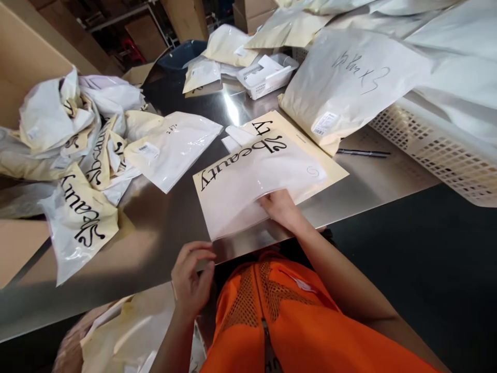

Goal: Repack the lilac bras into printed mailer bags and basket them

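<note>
A flat plastic mailing bag [248, 176] with cream bands and black "beauty" lettering lies on the metal table in front of me. My right hand [280, 207] is at its near edge, fingers curled and closed on the film; the fingertips are partly hidden, and I cannot tell whether they reach inside. My left hand [194, 277] hangs at the table's front edge, just short of the bag's near left corner. Its fingers are bent and apart, with nothing in them. White folded paper [236, 137] shows at the bag's far left edge.
A pile of packed bags [77, 124] lies to the left by a cardboard box [27, 52]. A marked, filled bag [357, 77] leans against a white basket [442, 150] on the right. A pen [363, 153] and small white tray [266, 77] are on the table [163, 223].
</note>
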`<state>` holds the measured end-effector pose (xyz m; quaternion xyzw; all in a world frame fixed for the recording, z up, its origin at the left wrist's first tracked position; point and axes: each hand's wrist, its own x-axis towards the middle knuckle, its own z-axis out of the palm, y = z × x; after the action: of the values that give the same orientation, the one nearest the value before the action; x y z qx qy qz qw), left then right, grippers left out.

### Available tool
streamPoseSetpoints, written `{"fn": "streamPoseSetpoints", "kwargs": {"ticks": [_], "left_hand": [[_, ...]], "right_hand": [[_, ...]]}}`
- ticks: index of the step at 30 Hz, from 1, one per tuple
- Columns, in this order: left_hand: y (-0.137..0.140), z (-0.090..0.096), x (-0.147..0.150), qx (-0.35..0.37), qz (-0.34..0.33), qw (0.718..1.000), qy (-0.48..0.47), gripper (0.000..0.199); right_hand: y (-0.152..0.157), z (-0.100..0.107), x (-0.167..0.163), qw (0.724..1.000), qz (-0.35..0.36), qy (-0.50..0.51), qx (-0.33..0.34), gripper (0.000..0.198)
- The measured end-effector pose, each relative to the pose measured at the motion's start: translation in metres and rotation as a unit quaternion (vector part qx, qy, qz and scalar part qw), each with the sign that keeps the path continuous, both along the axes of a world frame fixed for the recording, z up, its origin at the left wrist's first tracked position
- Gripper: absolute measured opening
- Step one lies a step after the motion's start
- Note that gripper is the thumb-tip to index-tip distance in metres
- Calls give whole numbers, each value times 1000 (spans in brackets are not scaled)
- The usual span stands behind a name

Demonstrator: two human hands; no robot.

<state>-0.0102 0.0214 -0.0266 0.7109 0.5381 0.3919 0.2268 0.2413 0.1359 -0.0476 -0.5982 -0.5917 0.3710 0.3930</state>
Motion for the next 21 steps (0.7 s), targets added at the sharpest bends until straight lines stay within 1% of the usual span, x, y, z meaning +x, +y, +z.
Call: {"fn": "streamPoseSetpoints", "kwargs": {"ticks": [1, 2, 3, 4, 5, 6, 8, 10, 11, 12, 13, 14, 16, 17, 18, 19, 21], "left_hand": [[-2, -4, -5, -69, 70, 994, -41, 14], [-2, -7, -9, -151, 122, 978, -76, 22], [0, -10, -11, -231, 151, 955, -108, 27], [3, -12, -12, -298, 160, 931, -135, 32], [6, -14, -10, -351, 153, 910, -161, 37], [11, -16, -8, -387, 140, 891, -190, 42], [19, -18, -2, -426, 114, 863, -248, 48], [26, -19, 1, -436, 94, 846, -293, 44], [30, -20, 1, -428, 95, 844, -309, 41], [33, -20, -1, -409, 107, 845, -328, 38], [37, -20, -4, -382, 130, 844, -353, 36], [41, -21, -8, -353, 158, 837, -387, 34], [50, -20, -15, -305, 206, 808, -460, 33], [53, -19, -17, -294, 216, 792, -490, 33], [54, -17, -16, -293, 215, 779, -511, 35], [53, -15, -13, -297, 214, 768, -526, 36], [44, -10, 2, -315, 223, 745, -543, 35]], "right_hand": [[-4, -3, 0, 1000, -12, -19, -3, 11], [-8, -5, 0, 999, -25, -39, -7, 10], [-12, -7, 0, 997, -42, -60, -7, 10], [-17, -9, -1, 995, -60, -84, 1, 11], [-23, -10, -1, 991, -77, -108, 19, 15], [-30, -10, -3, 986, -89, -130, 47, 18], [-49, -8, -5, 978, -86, -154, 110, 20], [-71, -3, -5, 977, -48, -150, 143, 17], [-82, 0, -2, 979, -37, -142, 142, 22], [-91, 3, 2, 980, -43, -138, 136, 31], [-98, 6, 8, 980, -68, -138, 124, 41], [-103, 9, 17, 978, -107, -145, 107, 47], [-105, 14, 38, 967, -186, -168, 50, 53], [-104, 16, 50, 962, -208, -174, 8, 55], [-101, 16, 61, 963, -210, -166, -40, 57], [-97, 16, 70, 967, -195, -139, -89, 60], [-88, 13, 79, 977, -130, -36, -166, 63]]}}
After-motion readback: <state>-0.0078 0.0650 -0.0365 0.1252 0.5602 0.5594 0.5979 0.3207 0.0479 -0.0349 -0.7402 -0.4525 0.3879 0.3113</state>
